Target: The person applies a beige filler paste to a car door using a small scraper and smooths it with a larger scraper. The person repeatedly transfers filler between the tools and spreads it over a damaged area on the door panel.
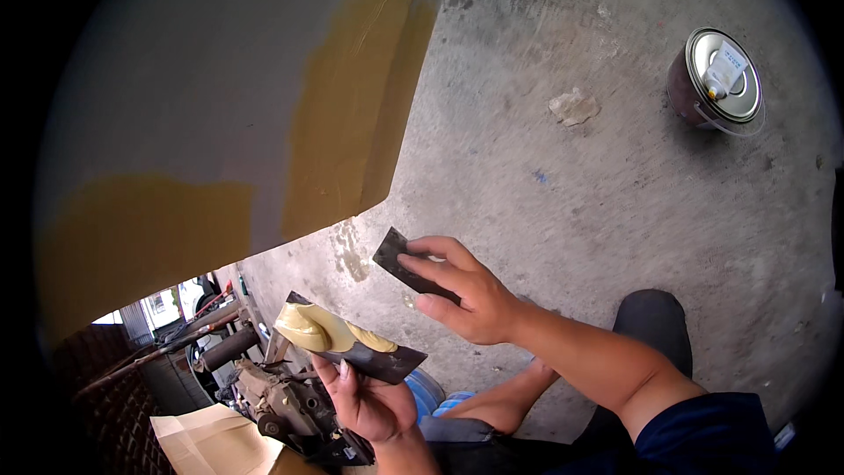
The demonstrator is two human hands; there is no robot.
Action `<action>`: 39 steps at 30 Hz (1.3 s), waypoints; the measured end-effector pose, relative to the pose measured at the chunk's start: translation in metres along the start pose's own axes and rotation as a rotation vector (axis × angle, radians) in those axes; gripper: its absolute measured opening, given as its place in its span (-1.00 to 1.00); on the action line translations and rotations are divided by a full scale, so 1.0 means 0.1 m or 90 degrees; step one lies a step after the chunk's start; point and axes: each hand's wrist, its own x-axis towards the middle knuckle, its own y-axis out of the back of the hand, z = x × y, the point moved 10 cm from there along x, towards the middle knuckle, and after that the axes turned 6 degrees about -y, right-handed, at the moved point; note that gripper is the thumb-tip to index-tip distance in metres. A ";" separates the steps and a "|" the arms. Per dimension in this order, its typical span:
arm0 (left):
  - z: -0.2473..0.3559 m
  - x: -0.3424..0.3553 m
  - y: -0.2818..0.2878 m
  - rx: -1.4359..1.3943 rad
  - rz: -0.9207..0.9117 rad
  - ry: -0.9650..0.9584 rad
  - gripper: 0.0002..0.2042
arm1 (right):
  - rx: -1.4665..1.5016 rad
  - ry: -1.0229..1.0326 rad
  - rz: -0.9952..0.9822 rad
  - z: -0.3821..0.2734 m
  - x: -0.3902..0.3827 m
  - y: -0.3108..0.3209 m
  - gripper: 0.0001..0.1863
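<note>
Pinching: left hand [376, 402], dark plate [391, 365] under creamy paste [303, 327]; right hand [475, 297], rectangular spreader [392, 252].

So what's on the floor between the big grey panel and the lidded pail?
In the head view, a pale lump shows on the stained concrete floor between the panel and the pail.

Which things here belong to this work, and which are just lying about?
Part of the work, it seems:
dark spreader in the right hand
dark plate with cream paste, in the left hand
grey panel with yellowish patches
perhaps the lidded tin and the tube on it

Apparently just lying about:
cardboard
metal machinery
pale lump
</note>
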 end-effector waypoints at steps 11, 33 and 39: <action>0.20 -0.16 -0.31 -0.025 0.027 -0.031 -0.53 | 0.367 -0.183 -0.015 -0.23 -0.62 0.64 -0.49; 0.21 -0.62 -0.89 0.685 -0.547 -0.232 -0.55 | 0.053 -0.082 -0.135 -1.77 -0.57 0.40 -0.56; -0.10 -0.35 -0.42 0.036 -0.337 0.185 -0.62 | -0.220 0.201 -0.385 -2.37 -0.52 -0.18 -0.44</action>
